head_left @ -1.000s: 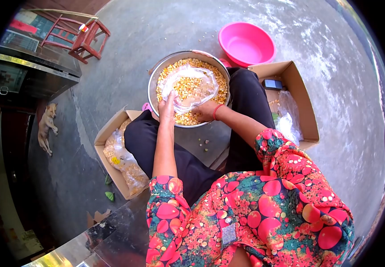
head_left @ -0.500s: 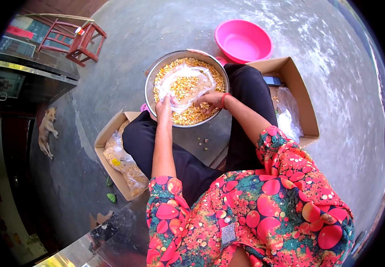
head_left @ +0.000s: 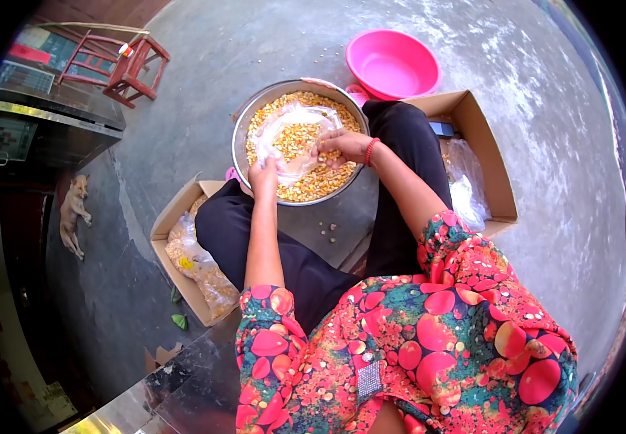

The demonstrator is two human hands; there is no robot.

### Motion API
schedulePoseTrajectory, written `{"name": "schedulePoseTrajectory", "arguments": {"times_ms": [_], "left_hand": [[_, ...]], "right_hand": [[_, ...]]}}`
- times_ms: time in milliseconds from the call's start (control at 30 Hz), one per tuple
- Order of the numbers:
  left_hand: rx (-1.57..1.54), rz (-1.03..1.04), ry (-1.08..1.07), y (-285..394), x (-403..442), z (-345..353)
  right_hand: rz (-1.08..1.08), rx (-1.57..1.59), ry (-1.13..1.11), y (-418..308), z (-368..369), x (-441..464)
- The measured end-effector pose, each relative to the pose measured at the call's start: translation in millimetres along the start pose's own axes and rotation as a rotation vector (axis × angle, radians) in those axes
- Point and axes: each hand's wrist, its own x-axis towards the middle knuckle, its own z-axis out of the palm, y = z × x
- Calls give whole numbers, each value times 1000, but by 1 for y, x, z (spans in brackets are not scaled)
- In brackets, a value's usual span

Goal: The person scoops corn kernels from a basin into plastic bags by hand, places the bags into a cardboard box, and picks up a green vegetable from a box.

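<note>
Grey floor (head_left: 204,108) around pan (head_left: 269,94) | chair (head_left: 126,76), dog (head_left: 73,215) left of pan | yellow mark (head_left: 187,263) on sack (head_left: 213,283), illegible | left hand (head_left: 263,175) grasps bag (head_left: 274,134) | right hand (head_left: 345,144) over corn (head_left: 316,186), grip indiscernible

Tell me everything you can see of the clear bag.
The clear bag looks like thin, crinkled plastic, its wide mouth open upward, with yellow kernels inside. It lies on loose corn in the metal basin. The left hand holds its near-left edge; the right hand is at its right side, contact unclear.
</note>
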Motion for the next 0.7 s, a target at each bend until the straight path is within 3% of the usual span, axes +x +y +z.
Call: {"name": "schedulePoseTrajectory", "arguments": {"times_ms": [33,167,300,333,367,467,500,567,633,700], "left_hand": [[189,72,4,3,-2,1],[101,33,-55,1,-6,4],[127,-11,-135,4,-10,3],[127,-14,-125,9,-14,4],[128,-17,-114,12,-16,4],[98,-18,-101,-6,-1,0],[99,-19,-104,-9,1,0],[60,-19,-97,-15,6,-1],[60,-43,-83,-13,4,1],[20,-63,-89,-12,3,-1]], "right_hand": [[-68,98,169,6,-4,8],[-176,164,350,30,-16,45],[-370,-233,275,29,6,56],[-498,-394,378,32,10,57],[-499,-390,384,33,10,56],[-152,-180,158,18,22,35],[-152,-177,160,20,23,32],[54,-509,-23,23,24,27],[-182,-1169,82,60,9,50],[-225,-1360,258,71,11,53]]}}
